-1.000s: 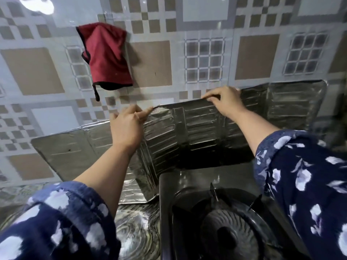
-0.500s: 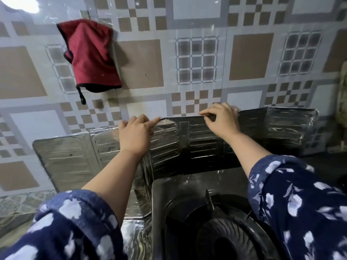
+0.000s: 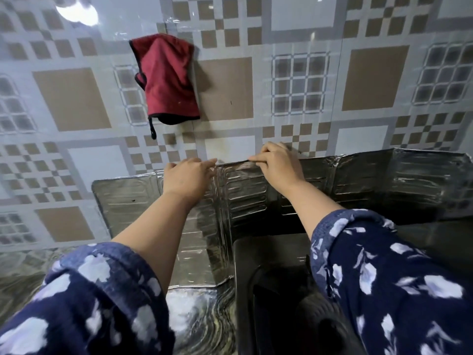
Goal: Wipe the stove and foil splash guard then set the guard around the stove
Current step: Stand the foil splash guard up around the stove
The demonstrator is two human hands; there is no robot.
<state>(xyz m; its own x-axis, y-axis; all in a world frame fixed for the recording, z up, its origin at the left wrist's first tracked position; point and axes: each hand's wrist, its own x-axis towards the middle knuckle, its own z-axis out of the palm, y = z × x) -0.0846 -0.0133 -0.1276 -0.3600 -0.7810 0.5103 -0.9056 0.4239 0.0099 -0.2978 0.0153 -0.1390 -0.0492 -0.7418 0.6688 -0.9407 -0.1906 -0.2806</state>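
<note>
Item: foil guard (image 3: 243,198), a hinged run of embossed panels standing upright behind and to the left of the stove (image 3: 271,254), its back panels close against the tiled wall (image 3: 256,93), its left panels angling forward onto the table (image 3: 202,316) just beside the stove's left edge. Right panels extend along the wall well past the stove. Risks, as judged: the foil is thin and creased, so a hard pinch at the top edge could buckle or tear a panel; the folds are loose, so letting go before the wings are angled could let the run sag or tip forward onto the burner; a panel dragged across the stove rim may catch and crumple; the left wing's lower edge sits unevenly on the table and may slide. Left hand (image 3: 186,179): fingers together, closed over the top edge at a fold, thumb side hidden behind the foil. Right hand (image 3: 277,166): fingers curled and close together, pinching the top edge of the next panel to the right; how firm the grip is probably cannot be read from this angle. Both sleeves cover much of the stove. Also present: red cloth (image 3: 169,78) hanging on the wall above, clear of the guard.
</note>
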